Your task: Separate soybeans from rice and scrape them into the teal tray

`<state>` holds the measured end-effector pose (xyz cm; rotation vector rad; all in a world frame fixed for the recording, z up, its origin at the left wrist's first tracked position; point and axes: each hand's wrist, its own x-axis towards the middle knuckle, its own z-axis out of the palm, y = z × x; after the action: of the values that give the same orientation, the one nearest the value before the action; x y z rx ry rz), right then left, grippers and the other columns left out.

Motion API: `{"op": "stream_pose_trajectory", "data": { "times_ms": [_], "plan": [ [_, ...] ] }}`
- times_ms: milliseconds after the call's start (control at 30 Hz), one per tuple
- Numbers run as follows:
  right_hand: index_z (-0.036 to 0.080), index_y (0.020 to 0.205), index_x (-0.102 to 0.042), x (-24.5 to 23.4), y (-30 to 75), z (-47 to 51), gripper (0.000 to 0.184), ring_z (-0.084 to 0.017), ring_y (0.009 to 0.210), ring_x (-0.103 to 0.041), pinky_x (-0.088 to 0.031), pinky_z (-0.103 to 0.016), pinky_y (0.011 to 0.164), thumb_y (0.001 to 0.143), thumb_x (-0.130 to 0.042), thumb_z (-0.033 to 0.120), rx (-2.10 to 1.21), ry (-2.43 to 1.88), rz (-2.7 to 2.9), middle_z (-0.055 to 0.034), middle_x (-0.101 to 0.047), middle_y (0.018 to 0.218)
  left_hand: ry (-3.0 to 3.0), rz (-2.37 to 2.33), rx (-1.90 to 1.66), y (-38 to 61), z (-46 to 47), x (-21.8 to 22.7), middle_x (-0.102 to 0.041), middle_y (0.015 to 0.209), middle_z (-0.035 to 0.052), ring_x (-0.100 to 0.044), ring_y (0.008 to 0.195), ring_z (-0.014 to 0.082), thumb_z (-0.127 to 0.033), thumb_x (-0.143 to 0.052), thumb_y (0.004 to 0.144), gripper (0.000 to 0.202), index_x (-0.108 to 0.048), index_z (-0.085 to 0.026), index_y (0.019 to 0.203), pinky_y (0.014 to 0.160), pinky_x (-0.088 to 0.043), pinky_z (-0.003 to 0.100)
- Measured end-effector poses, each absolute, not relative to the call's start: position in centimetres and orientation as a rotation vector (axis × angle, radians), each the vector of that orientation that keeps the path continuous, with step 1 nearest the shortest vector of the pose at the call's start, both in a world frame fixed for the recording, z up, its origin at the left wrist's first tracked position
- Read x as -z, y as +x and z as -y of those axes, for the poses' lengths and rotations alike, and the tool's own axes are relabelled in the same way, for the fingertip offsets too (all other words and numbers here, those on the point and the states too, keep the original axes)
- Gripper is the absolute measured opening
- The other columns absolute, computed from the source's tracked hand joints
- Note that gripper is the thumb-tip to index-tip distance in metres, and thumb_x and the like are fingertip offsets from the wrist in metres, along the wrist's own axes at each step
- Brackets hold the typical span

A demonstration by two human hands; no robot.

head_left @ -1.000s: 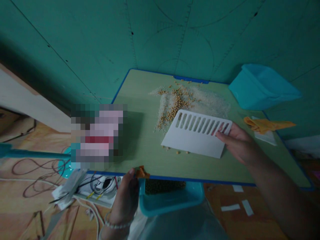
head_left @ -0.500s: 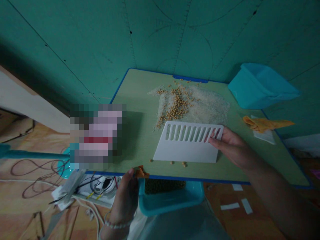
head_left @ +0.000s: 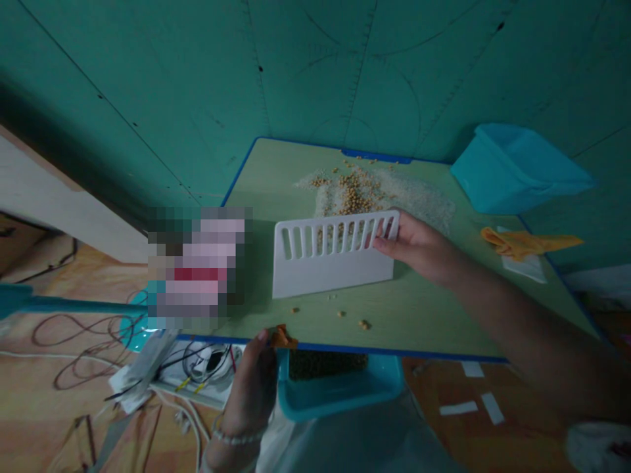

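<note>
My right hand [head_left: 414,246] grips a white slotted plastic scraper [head_left: 332,269] by its upper right end, thumb on the near face and fingertips behind the slots. The scraper stands tilted over the tabletop, in front of yellow soybeans [head_left: 352,190] and rice-like white grains [head_left: 428,197]. A few loose soybeans [head_left: 363,324] lie on its near side. At the table's front edge my left hand [head_left: 254,374] is closed, its thumb beside an orange scrap [head_left: 283,336]. Its fingers are mostly hidden. Just right of it, a turquoise bin [head_left: 345,404] holds small dark green grains [head_left: 325,364].
The pale green table [head_left: 428,315] has a blue rim and meets a green wall. A turquoise container [head_left: 513,171] stands at the back right, with a yellow cloth [head_left: 522,243] near it. A blurred-out pink object [head_left: 202,269] is at the left. Cables [head_left: 83,341] lie on the floor.
My right hand has moved left and slightly away from me with the scraper, which is now turned more upright at its left end. My left hand keeps its place at the table edge.
</note>
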<state>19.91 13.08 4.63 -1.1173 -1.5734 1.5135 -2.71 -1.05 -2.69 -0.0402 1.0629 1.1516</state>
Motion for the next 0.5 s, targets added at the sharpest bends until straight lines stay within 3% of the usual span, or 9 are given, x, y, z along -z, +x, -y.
{"op": "stream_pose_trajectory", "data": {
  "times_ms": [200, 500],
  "plan": [
    [0.022, 0.086, -0.054, -4.9, 18.7, -14.2, 0.019, -0.018, 0.084, -0.06, -0.045, -0.038, 0.081, 0.071, -0.064, 0.025, -1.562, -1.093, 1.684, 0.0003, -0.064, 0.083, -0.047, -0.998, -1.197, -2.7, 1.0, 2.5, -0.072, 0.103, 0.004, -0.068, 0.081, 0.0258, -0.031, -0.068, 0.065, 0.038, -0.065, -0.023, 0.102, 0.074, -0.052, 0.036],
    [0.022, 0.079, -0.055, -5.7, 20.9, -12.9, 0.013, -0.016, 0.078, -0.063, -0.048, -0.031, 0.073, 0.07, -0.064, 0.025, -1.58, -1.123, 1.716, 0.0018, -0.067, 0.078, -0.017, -0.971, -1.176, -2.9, 1.1, 3.0, -0.075, 0.069, 0.0024, -0.069, 0.074, 0.0264, -0.034, -0.069, 0.063, 0.024, -0.07, -0.021, 0.083, 0.071, -0.053, 0.034]
  ]
}}
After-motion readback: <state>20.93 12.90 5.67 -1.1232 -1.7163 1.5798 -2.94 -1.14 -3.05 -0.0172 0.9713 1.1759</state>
